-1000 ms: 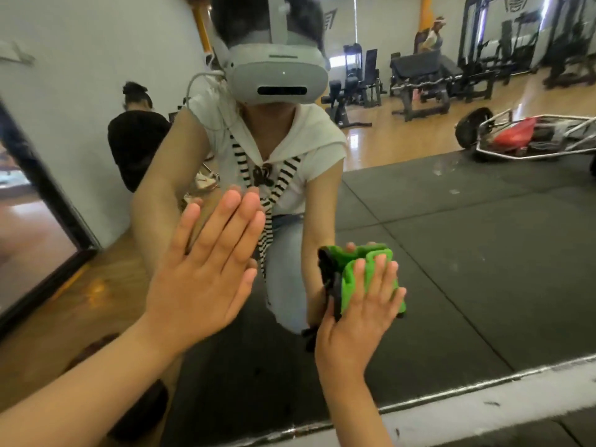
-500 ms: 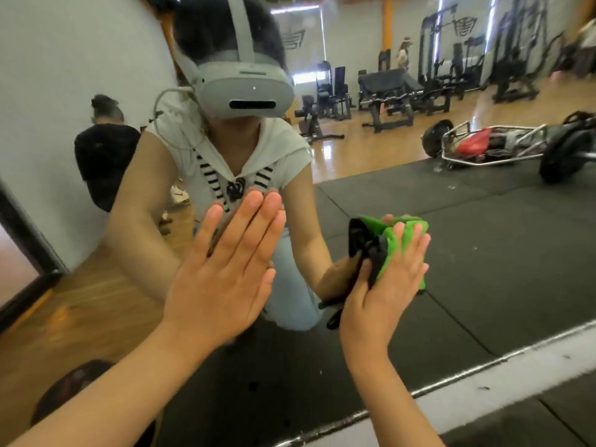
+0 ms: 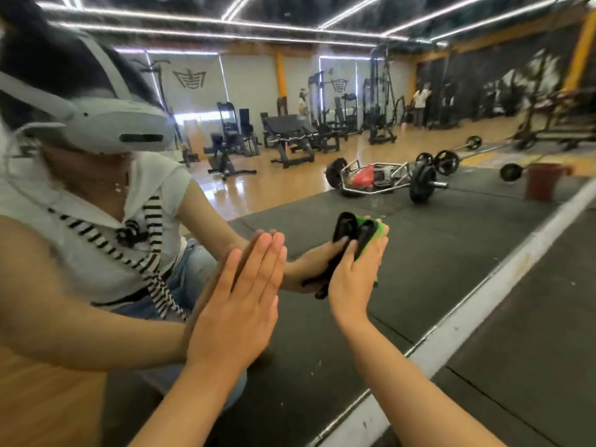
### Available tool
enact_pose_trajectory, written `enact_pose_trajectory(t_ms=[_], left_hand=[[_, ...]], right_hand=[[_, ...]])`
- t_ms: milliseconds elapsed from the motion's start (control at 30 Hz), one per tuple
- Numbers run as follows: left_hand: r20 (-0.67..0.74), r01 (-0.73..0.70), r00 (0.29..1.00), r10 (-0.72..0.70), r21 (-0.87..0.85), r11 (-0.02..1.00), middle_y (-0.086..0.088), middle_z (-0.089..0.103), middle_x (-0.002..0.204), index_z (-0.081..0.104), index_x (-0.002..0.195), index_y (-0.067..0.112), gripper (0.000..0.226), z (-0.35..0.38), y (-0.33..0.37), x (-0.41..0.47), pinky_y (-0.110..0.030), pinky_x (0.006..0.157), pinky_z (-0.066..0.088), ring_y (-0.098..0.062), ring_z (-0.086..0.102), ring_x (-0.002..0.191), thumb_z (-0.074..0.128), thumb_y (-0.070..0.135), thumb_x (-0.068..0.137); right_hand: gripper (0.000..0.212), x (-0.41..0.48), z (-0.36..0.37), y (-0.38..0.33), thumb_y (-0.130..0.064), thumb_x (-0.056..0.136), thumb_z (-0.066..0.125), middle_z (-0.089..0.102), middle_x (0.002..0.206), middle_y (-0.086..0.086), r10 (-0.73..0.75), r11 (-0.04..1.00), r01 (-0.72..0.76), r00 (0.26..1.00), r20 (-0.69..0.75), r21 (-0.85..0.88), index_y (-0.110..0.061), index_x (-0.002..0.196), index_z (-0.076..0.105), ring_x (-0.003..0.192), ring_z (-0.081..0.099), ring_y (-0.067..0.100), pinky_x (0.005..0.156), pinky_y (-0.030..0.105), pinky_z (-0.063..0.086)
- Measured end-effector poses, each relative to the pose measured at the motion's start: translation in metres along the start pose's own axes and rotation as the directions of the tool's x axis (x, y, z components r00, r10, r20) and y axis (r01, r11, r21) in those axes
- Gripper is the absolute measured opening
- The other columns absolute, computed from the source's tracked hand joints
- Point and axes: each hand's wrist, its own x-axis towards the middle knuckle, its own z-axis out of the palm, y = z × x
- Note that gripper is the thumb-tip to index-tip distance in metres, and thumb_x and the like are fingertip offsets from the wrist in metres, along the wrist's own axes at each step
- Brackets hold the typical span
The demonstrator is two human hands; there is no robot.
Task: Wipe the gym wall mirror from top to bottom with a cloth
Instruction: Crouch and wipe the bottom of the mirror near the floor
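Your view has swung right along the mirror (image 3: 435, 246), yet both hands stay low near its bottom edge, so you're likely finishing the lowest band. Your left hand (image 3: 238, 295) lies flat on the glass, fingers (image 3: 263, 256) straight; your right hand (image 3: 353, 279) presses the cloth (image 3: 378, 233) against it, fingers straight too. The cloth is green, folded, with a dark side showing

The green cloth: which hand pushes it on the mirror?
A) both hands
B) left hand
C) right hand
C: the right hand presses the green cloth flat on the mirror; the left hand lies there with nothing under it.
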Motion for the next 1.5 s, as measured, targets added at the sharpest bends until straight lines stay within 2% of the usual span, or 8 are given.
enact_pose_trajectory(t_ms=[233,533,600,733,933,1100,1267,1500], left_hand=[[-0.036,0.034,0.999,-0.035,-0.036,0.999,-0.018,0.009,0.166,0.018,0.157,-0.002,0.064,0.002,-0.001,0.002,-0.048,0.125,-0.001,-0.03,0.013,0.153,0.027,0.025,0.099],[-0.032,0.057,0.998,-0.058,-0.043,0.997,-0.018,0.008,0.167,0.016,0.157,-0.002,0.066,-0.001,-0.002,0.002,-0.045,0.126,0.0,-0.029,0.01,0.154,0.028,0.029,0.099],[-0.058,0.153,0.986,-0.159,-0.099,0.983,-0.02,0.004,0.166,0.014,0.156,-0.005,0.069,-0.004,-0.004,0.002,-0.042,0.126,-0.002,-0.03,0.004,0.155,0.029,0.028,0.098],[-0.038,0.325,0.94,-0.338,-0.2,0.924,-0.023,0.0,0.165,0.008,0.156,-0.006,0.073,-0.01,-0.004,0.003,-0.042,0.126,-0.002,-0.032,-0.001,0.155,0.03,0.028,0.095],[-0.021,0.324,0.943,-0.331,-0.147,0.935,-0.027,0.005,0.164,0.012,0.155,-0.009,0.07,-0.006,-0.001,0.003,-0.046,0.126,0.001,-0.036,0.004,0.154,0.028,0.028,0.097],[-0.035,0.331,0.94,-0.338,-0.133,0.934,-0.027,0.006,0.164,0.013,0.154,-0.01,0.063,-0.006,-0.001,0.003,-0.046,0.126,0.003,-0.037,0.006,0.153,0.018,0.027,0.103],[-0.02,0.339,0.939,-0.343,-0.125,0.933,-0.029,0.004,0.163,0.013,0.154,-0.011,0.062,-0.007,-0.002,0.003,-0.046,0.126,0.001,-0.038,0.007,0.152,0.008,0.028,0.106],[-0.039,0.329,0.94,-0.34,-0.166,0.93,-0.029,0.009,0.163,0.018,0.153,-0.012,0.064,-0.001,0.0,0.0,-0.047,0.126,0.0,-0.039,0.009,0.152,0.019,0.028,0.103]], right_hand=[[0.074,-0.044,-0.011,0.04,-0.033,0.098,0.038,-0.01,0.155,-0.04,-0.381,0.919,0.394,0.892,0.244,-0.002,-0.064,0.144,-0.01,0.15,-0.005,0.0,0.122,0.027,-0.006],[0.062,0.004,-0.002,-0.002,-0.024,0.105,0.037,-0.002,0.155,-0.021,-0.066,0.996,0.062,0.996,0.06,0.069,-0.051,0.143,-0.005,0.15,-0.009,0.008,0.124,0.044,-0.005],[0.072,-0.019,0.005,-0.03,-0.028,0.1,0.036,-0.008,0.156,-0.023,-0.329,0.944,0.318,0.925,0.193,0.084,-0.068,0.138,-0.011,0.149,-0.016,0.005,0.122,0.035,-0.013],[0.072,-0.034,0.006,-0.031,-0.027,0.1,0.036,-0.016,0.163,-0.016,-0.684,0.656,0.754,0.608,0.403,-0.022,-0.042,0.154,-0.009,0.152,-0.011,0.014,0.121,0.032,-0.013],[0.069,-0.009,0.011,-0.05,-0.039,0.098,0.029,-0.008,0.163,-0.012,-0.485,0.867,0.497,0.836,0.255,0.02,-0.063,0.141,-0.019,0.15,-0.014,0.007,0.122,0.037,-0.011],[0.062,0.008,0.028,-0.082,-0.04,0.102,0.032,0.005,0.163,0.004,-0.764,0.596,0.802,0.584,0.276,-0.046,-0.022,0.154,0.005,0.153,0.0,0.022,0.124,0.045,0.0],[0.068,0.046,0.022,-0.115,-0.068,0.095,0.009,0.003,0.166,0.007,-0.594,0.798,0.602,0.783,0.184,0.011,-0.029,0.15,-0.001,0.153,-0.005,0.021,0.123,0.051,-0.001],[0.055,0.028,0.032,-0.14,-0.057,0.101,0.012,-0.003,0.165,0.002,-0.718,0.65,0.759,0.63,0.297,-0.037,-0.035,0.151,0.015,0.152,-0.01,0.023,0.122,0.048,-0.006]])
